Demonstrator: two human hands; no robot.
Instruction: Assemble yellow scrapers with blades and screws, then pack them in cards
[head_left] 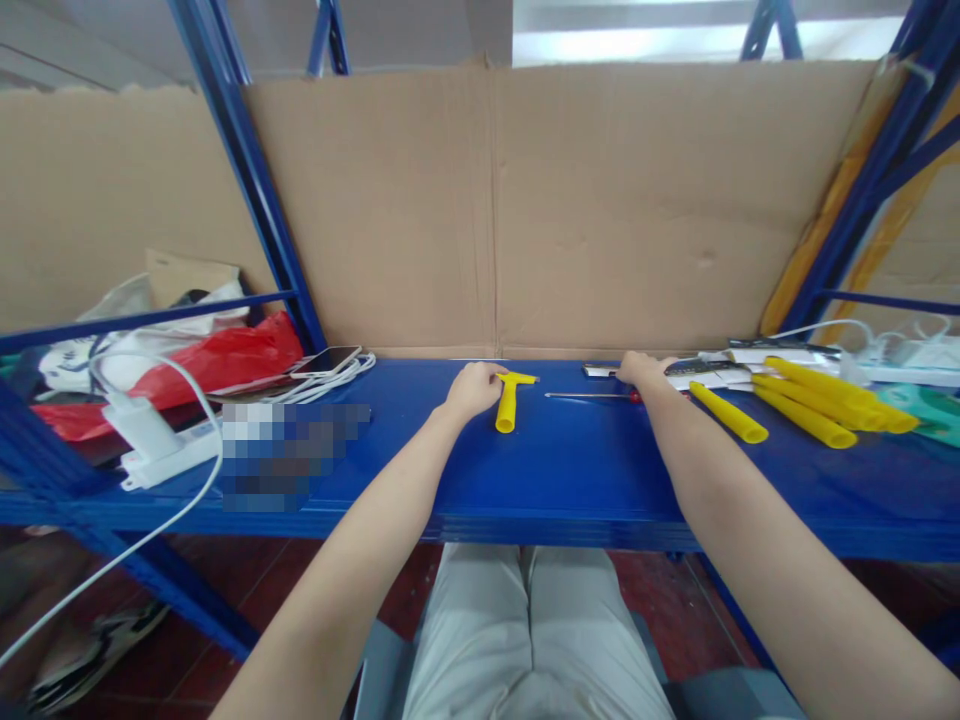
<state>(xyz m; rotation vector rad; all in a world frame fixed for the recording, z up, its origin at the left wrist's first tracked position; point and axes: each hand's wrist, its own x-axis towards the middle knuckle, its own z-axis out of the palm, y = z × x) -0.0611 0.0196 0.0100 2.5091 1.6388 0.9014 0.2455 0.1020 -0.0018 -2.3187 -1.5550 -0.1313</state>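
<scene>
My left hand [474, 390] is closed on one arm of a yellow T-shaped plastic tool [507, 405]. Its hollow round handle points toward me, and a small dark tip shows at the right end of its crossbar. Off to the right, my right hand [641, 370] rests with curled fingers at a row of flat black-and-white pieces [600, 370]; what its fingers grip is hidden. Below that hand lies a screwdriver [589, 396], its thin shaft pointing left and its red handle partly covered by my wrist.
Several yellow tubular handles [806, 415] lie on the right of the blue shelf [540, 480]. A green object [934, 412] is beyond them. On the left are a white power strip [169, 455], coiled white cable [337, 375], a phone [328, 360] and a red bag [217, 360]. Cardboard [600, 210] stands behind.
</scene>
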